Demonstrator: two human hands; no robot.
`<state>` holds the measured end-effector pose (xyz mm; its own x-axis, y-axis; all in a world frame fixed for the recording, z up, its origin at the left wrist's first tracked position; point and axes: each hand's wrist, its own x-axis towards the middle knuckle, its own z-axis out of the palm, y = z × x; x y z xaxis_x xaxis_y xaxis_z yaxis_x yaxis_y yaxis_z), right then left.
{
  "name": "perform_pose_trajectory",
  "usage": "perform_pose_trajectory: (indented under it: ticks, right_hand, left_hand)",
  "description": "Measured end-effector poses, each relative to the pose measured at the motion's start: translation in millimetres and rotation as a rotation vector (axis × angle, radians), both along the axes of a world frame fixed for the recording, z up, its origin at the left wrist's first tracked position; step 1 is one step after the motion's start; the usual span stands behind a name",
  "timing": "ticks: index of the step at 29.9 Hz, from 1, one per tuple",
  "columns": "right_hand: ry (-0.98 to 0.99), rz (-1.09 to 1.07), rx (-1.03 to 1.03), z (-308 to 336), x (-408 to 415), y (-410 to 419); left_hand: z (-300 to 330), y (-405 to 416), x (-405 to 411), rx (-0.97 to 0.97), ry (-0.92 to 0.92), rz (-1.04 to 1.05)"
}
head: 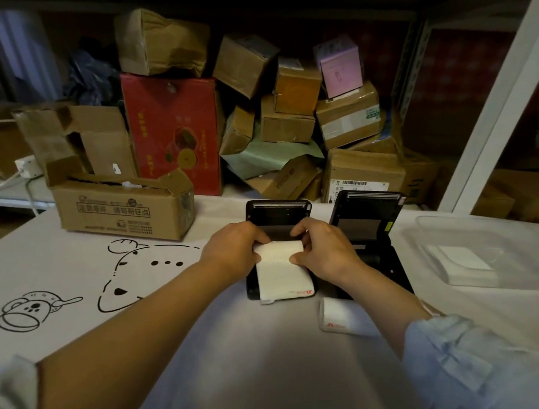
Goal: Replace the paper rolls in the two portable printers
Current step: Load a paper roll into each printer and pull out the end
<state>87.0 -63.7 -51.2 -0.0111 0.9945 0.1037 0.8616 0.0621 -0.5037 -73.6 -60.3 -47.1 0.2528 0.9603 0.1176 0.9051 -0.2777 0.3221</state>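
1. Table (73, 330): white cloth with cartoon drawings; open carton (119, 209) at the back.
2. Two black printers, lids raised, side by side: left printer (252, 284), right printer (376, 225).
3. Roll (280, 264) sits in the left printer's bay, paper trailing forward.
4. Left hand (233, 249) and right hand (324, 248) pinch the roll's ends.
5. Spare roll (339, 314) lies before the right printer.

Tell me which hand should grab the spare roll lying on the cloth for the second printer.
Right, probably. The spare roll lies directly under the right forearm, just in front of the open second printer. The right hand is nearer both; the left hand would have to cross over.
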Motion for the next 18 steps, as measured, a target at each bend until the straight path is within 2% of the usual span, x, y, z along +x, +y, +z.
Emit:
perform_pose_trajectory:
  ticks: [8, 11, 18]
  right_hand:
    - [0.034, 0.030, -0.024, 5.1, 2.0, -1.9]
    - [-0.030, 0.007, 0.003, 3.4, -0.7, -2.7]
    - [-0.007, -0.061, -0.001, -0.7, -9.2, -1.2]
  left_hand:
    - [-7.1, 1.3, 5.5, 0.091, 0.085, 0.029]
    - [-2.9, -3.3, 7.7, 0.150, 0.160, 0.022]
    - [-8.3, -14.1, -1.4, 0.159, 0.027, 0.053]
